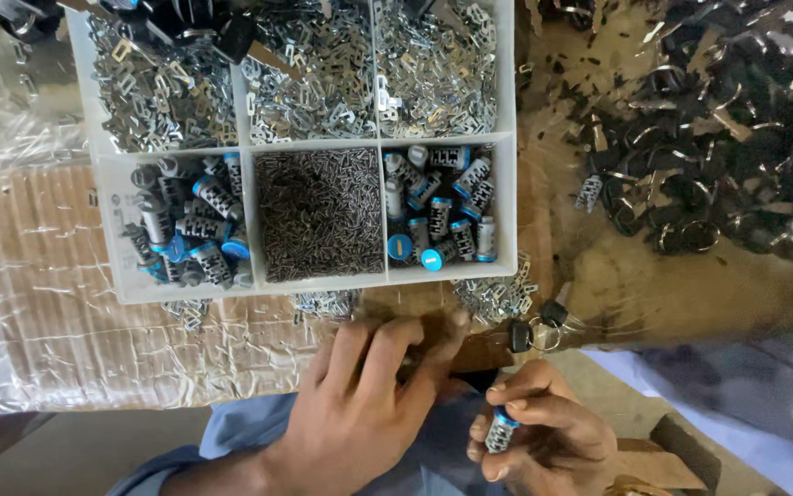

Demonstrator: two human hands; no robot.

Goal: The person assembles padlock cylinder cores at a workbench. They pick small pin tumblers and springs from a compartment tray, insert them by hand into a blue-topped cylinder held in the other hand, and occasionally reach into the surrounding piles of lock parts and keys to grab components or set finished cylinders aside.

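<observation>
My right hand (pixel 543 436) is at the bottom right, closed around a small metal lock cylinder (pixel 501 430) with a blue end. My left hand (pixel 369 386) lies just left of it, fingers bent and pressed against the brown bench edge near some loose metal plates (pixel 493 298); I cannot tell whether it pinches anything. A key set with black heads (pixel 534 329) lies just above my right hand. Straight ahead stands a white divided tray (pixel 506 202) holding blue-capped cylinders (pixel 438 216), tiny pins (pixel 318 216) and flat metal plates (pixel 304 73).
A large pile of black-headed keys on rings (pixel 708 138) covers the bench at the right. Cardboard wrapped in clear plastic film (pixel 56 303) lies under and left of the tray. A wooden piece (pixel 667 455) sits at the bottom right.
</observation>
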